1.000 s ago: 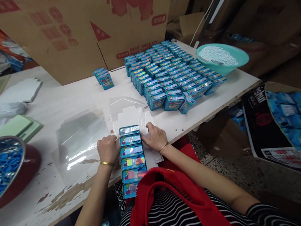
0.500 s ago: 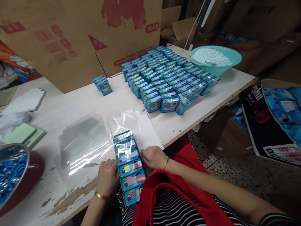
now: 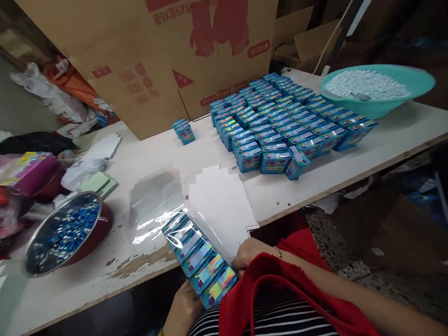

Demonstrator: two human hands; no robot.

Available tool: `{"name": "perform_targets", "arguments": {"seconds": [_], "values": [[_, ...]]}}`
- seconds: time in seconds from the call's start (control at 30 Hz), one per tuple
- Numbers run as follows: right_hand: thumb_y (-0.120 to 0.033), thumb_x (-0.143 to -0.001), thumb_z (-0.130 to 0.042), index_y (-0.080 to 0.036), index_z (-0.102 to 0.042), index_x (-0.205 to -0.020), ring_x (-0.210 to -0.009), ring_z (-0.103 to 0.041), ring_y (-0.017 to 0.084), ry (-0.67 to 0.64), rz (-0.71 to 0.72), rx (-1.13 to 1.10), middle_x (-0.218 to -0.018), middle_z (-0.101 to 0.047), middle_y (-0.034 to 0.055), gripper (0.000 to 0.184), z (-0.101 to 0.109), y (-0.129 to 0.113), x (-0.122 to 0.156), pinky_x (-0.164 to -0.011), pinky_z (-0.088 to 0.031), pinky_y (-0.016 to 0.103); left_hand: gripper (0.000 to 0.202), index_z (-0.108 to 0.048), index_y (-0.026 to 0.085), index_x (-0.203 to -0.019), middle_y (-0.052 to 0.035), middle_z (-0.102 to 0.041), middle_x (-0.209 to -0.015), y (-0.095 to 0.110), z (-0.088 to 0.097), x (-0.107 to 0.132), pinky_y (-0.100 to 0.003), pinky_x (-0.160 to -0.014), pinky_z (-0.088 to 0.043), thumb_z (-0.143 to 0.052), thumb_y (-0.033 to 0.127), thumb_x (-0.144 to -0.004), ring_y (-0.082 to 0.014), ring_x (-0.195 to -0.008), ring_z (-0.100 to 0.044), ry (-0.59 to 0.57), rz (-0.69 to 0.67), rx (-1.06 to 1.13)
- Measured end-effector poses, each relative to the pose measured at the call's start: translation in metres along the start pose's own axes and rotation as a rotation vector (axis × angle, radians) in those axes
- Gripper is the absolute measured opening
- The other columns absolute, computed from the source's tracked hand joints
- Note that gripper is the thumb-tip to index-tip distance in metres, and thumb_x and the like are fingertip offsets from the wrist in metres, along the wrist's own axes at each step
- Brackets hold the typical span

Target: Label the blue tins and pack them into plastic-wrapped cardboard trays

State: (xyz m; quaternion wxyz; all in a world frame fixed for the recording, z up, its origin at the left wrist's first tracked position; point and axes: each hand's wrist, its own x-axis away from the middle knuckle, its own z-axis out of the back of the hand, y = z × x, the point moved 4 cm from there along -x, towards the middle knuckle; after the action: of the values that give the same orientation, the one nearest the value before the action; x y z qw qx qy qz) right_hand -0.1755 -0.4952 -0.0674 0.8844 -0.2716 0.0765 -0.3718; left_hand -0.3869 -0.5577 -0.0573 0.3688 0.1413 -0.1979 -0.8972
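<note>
Row of blue packs (image 3: 199, 259), labelled with shiny strips, lies obliquely at the near edge of the counter (image 3: 147, 153), between the worker's two hands. Left hand (image 3: 184, 304): fingers curled and closed on the left side of the row's near end, the fingertips hidden beneath. Right hand (image 3: 252, 252): bent into a loose fist against the right side of the same end, gripping it, with the fingertips likewise out of sight. Clear film covers the far end of the row; whether it passes all the way round cannot be told.

Containers and contents. Bowl (image 3: 103, 225), at left: maroon outside, silvery within, partly filled with a heap of small blue and silvery pieces. Basin (image 3: 420, 81), at far right: teal, wide-mouthed, holding a mound of small white pellets (image 3: 366, 84), on which a scoop-like tool (image 3: 360, 96) rests near the front rim. Block of upright blue packs (image 3: 270, 118), left of the basin: close-set rows, one front pack standing askew; what the packs contain cannot be told. Small group of like packs (image 3: 183, 131): apart, before a large printed carton (image 3: 157, 63), whose interior is hidden. Transparent sheets (image 3: 153, 197) and white card (image 3: 223, 202) lie flat beyond the row.
</note>
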Motion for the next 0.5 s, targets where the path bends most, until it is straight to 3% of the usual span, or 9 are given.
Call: {"name": "perform_targets", "arguments": {"seconds": [0.1, 0.2, 0.27, 0.37, 0.43, 0.5], "values": [[-0.025, -0.081, -0.058, -0.022, -0.067, -0.064, -0.06, -0.059, 0.016, 0.028, -0.027, 0.074, -0.064, -0.068, 0.0044, 0.019, 0.027, 0.011, -0.013, -0.051, -0.029, 0.027, 0.031, -0.063, 0.025, -0.06, -0.0057, -0.063, -0.059, 0.01, 0.013, -0.036, -0.034, -0.065, -0.045, -0.047, 0.026, -0.086, -0.0197, -0.061, -0.059, -0.02, 0.035, -0.064], [-0.029, -0.088, -0.048, -0.021, -0.067, -0.07, -0.068, -0.061, 0.017, 0.272, -0.307, 0.064, -0.073, -0.07, 0.0055, 0.028, 0.064, 0.047, -0.03, -0.057, -0.032, 0.026, 0.033, -0.062, 0.021, -0.059, -0.0076, -0.062, -0.06, 0.017, 0.015, -0.095, -0.033, -0.065, -0.042, -0.045, 0.027, -0.087, -0.0185, -0.062, -0.058, 0.077, 0.167, -0.08], [-0.031, -0.09, -0.046, -0.02, -0.067, -0.079, -0.073, -0.061, 0.018, 0.403, -0.465, 0.01, -0.077, -0.07, 0.0069, 0.027, 0.078, 0.075, -0.034, -0.06, -0.034, 0.026, 0.032, -0.064, 0.02, -0.064, -0.0066, -0.063, -0.063, 0.025, 0.007, -0.13, -0.03, -0.064, -0.041, -0.045, 0.027, -0.088, -0.017, -0.062, -0.057, 0.099, 0.172, -0.077], [-0.032, -0.092, -0.042, -0.019, -0.06, -0.1, -0.071, -0.06, 0.018, 0.642, -0.57, -0.26, -0.074, -0.067, 0.0047, 0.024, 0.083, 0.102, -0.021, -0.064, -0.038, 0.026, 0.02, -0.067, 0.02, -0.081, -0.0035, -0.065, -0.069, 0.029, 0.008, -0.15, -0.026, -0.059, -0.041, -0.052, 0.033, -0.087, -0.0138, -0.06, -0.056, 0.151, 0.106, 0.07], [-0.041, -0.094, -0.037, -0.02, -0.055, -0.095, -0.066, -0.058, 0.017, 0.801, -0.555, -0.517, -0.07, -0.063, 0.0015, 0.028, 0.076, 0.104, -0.007, -0.064, -0.04, 0.026, 0.018, -0.066, 0.019, -0.089, -0.0029, -0.064, -0.076, 0.013, 0.032, -0.139, -0.025, -0.062, -0.043, -0.057, 0.035, -0.085, -0.0132, -0.064, -0.056, 0.413, 0.164, 0.122], [-0.054, -0.092, -0.037, -0.021, -0.05, -0.08, -0.064, -0.053, 0.015, 0.881, -0.506, -0.707, -0.069, -0.057, -0.0009, 0.037, 0.067, 0.094, 0.001, -0.062, -0.04, 0.026, 0.023, -0.064, 0.018, -0.094, -0.0043, -0.062, -0.085, -0.018, 0.064, -0.112, -0.028, -0.073, -0.045, -0.06, 0.037, -0.082, -0.0154, -0.077, -0.056, 0.826, 0.36, 0.052]]}}
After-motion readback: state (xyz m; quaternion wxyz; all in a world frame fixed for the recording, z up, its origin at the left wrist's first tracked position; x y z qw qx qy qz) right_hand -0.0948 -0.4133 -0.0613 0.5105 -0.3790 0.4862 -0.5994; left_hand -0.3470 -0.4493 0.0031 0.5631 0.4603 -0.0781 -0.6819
